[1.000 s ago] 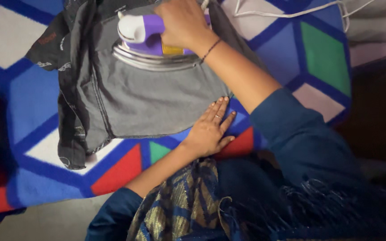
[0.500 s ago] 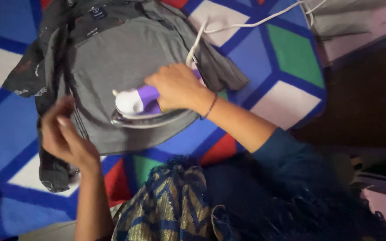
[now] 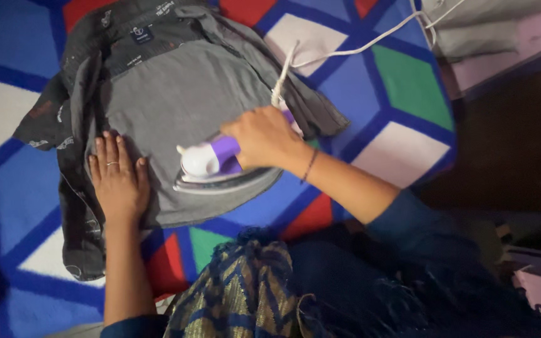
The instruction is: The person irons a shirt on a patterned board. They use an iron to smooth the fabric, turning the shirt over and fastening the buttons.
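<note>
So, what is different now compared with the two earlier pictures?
The right hand slid the iron from the collar end down toward the hem of the grey shirt. The left hand left the near-right edge, lifted, and now lies flat on the shirt's left side. The grip on the iron and the patterned cloth underneath stayed the same.

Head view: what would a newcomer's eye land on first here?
The white and purple iron at centre, gripped by the right hand, sits on a grey shirt spread flat. The left hand presses the shirt's lower left part, beside the iron. Under it all lies a bright cloth of blue, white, red and green shapes, with a white cord running to the upper right.
</note>
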